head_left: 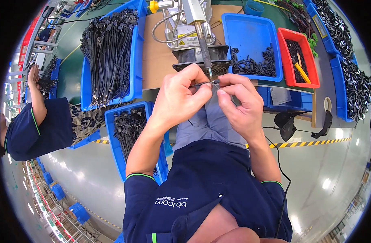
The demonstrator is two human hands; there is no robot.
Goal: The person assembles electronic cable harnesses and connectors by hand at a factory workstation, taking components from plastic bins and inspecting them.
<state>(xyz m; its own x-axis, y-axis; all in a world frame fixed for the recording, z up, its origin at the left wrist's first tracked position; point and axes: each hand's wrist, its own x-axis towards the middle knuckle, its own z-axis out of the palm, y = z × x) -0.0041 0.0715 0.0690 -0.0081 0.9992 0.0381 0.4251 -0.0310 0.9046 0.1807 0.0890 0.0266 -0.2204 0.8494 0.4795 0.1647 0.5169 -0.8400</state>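
Note:
My left hand (178, 97) pinches the end of a thin black cable (199, 84) between thumb and forefinger. My right hand (243, 102) is closed at the fingertips on a small black piece with a silvery end (216, 81), which meets the cable's end; its exact kind is too small to tell. Just above the joint, the tip of a fixed soldering iron (204, 47) points down, at or very near it. A black fan unit (185, 56) sits behind my fingers under the iron's stand.
Left stand a blue bin of black cables (139, 60) and a lower blue bin (111, 121). Right are a blue tray of short black pieces (250, 30), a red tray (283, 38) with a yellow-handled tool (302, 73), and more bins (342, 95). Another person (39, 125) works far left.

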